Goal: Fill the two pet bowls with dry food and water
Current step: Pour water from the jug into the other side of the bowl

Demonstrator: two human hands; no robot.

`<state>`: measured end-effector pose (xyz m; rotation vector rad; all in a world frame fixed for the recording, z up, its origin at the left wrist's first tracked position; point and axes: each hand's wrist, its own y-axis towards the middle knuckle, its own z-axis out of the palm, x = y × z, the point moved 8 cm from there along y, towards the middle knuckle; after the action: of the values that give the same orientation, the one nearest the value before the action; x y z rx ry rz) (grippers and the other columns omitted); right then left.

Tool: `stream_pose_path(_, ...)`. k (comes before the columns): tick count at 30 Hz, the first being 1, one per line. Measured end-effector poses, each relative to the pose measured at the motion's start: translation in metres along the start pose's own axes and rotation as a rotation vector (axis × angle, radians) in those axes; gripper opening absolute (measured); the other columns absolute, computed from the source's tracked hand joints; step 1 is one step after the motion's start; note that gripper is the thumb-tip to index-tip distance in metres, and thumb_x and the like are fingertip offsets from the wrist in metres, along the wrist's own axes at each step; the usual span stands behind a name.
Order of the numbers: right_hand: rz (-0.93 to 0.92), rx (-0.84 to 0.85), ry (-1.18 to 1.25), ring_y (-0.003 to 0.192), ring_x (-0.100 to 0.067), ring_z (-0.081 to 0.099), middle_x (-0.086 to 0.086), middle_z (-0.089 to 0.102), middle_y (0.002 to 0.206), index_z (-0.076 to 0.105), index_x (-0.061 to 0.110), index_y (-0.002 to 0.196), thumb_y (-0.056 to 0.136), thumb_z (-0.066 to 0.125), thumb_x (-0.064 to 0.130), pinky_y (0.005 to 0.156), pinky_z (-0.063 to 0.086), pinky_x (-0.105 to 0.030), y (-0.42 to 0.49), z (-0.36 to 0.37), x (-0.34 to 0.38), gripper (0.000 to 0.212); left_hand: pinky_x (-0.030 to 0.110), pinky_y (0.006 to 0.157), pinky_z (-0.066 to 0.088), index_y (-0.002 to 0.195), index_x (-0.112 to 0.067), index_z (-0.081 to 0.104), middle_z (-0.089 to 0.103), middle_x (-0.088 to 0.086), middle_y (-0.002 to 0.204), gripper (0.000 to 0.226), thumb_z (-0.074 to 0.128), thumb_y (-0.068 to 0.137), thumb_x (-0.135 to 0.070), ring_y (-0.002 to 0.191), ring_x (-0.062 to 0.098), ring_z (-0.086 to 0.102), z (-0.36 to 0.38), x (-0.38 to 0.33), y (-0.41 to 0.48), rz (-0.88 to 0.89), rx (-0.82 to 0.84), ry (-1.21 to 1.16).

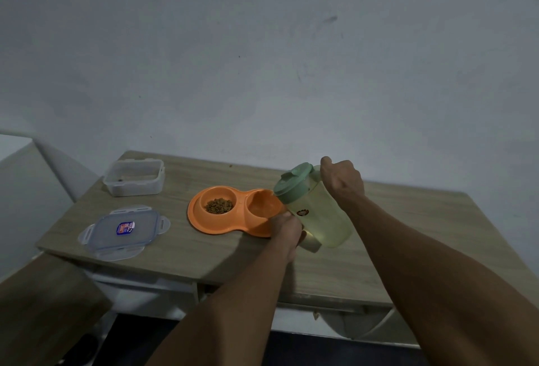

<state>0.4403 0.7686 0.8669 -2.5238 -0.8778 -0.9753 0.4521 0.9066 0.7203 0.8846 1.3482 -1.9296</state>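
An orange double pet bowl point(204, 221) lies on the wooden table. Its left well holds brown dry food point(219, 206); its right well point(264, 205) looks orange inside, and I cannot tell whether water is in it. A pale green pitcher point(323, 214) with a green lid point(293, 182) is tilted left, its spout over the right well. My right hand point(341, 180) grips the pitcher's handle at the top. My left hand point(287, 230) holds the pitcher from below, near its base, at the bowl's right edge.
A clear plastic food container point(134, 177) stands open at the table's back left, nearly empty. Its clip lid point(124, 231) lies flat at the front left. The wooden table point(335, 275) stands against a plain wall, with drawers below.
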Motion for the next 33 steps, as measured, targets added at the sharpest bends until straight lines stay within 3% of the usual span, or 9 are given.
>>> stream_pose_path(9,-0.024,0.01,-0.028,0.084,-0.032,0.059,-0.013,0.061,0.091,0.057,0.004,0.094,0.083,0.036,0.044,0.075,0.045,-0.039,0.003,0.002,0.004,0.047,0.03,0.069,0.049,0.1,-0.01,0.068,0.067,0.009,0.093,0.022,0.048,0.091,-0.005,0.074,0.017,0.056,0.003,-0.002,-0.007,-0.011,0.025,-0.004)
stream_pose_path(14,-0.04,0.01,-0.048,0.087,-0.033,0.061,-0.013,0.063,0.091,0.059,0.003,0.094,0.084,0.037,0.043,0.073,0.045,-0.038,0.007,0.003,0.005,0.046,0.033,0.079,0.049,0.086,-0.017,0.067,0.067,0.006,0.088,0.027,0.045,0.091,-0.003,0.078,0.018,0.057,0.003,-0.004,-0.007,0.003,0.035,0.026)
stream_pose_path(22,-0.072,0.022,-0.084,0.08,-0.031,0.056,-0.012,0.06,0.086,0.056,0.003,0.09,0.087,0.037,0.04,0.07,0.041,-0.035,0.012,0.005,0.01,0.041,0.036,0.091,0.051,0.092,-0.017,0.066,0.068,0.005,0.1,0.029,0.041,0.093,-0.002,0.089,0.018,0.059,0.003,-0.008,-0.012,0.001,0.052,0.05)
stream_pose_path(28,-0.082,0.03,-0.096,0.081,-0.033,0.057,-0.013,0.061,0.088,0.057,0.002,0.09,0.086,0.037,0.041,0.07,0.042,-0.035,0.017,0.006,0.01,0.043,0.029,0.078,0.053,0.094,-0.019,0.068,0.069,0.006,0.109,0.028,0.044,0.095,-0.004,0.094,0.018,0.062,0.001,-0.013,-0.015,-0.007,0.07,0.044)
stream_pose_path(33,-0.101,0.029,-0.111,0.08,-0.032,0.057,-0.014,0.061,0.088,0.058,0.001,0.093,0.087,0.036,0.042,0.07,0.042,-0.035,0.019,0.008,0.011,0.046,0.031,0.085,0.053,0.095,-0.019,0.067,0.069,0.005,0.109,0.028,0.044,0.095,-0.004,0.092,0.016,0.061,0.002,-0.011,-0.017,-0.014,0.079,0.064)
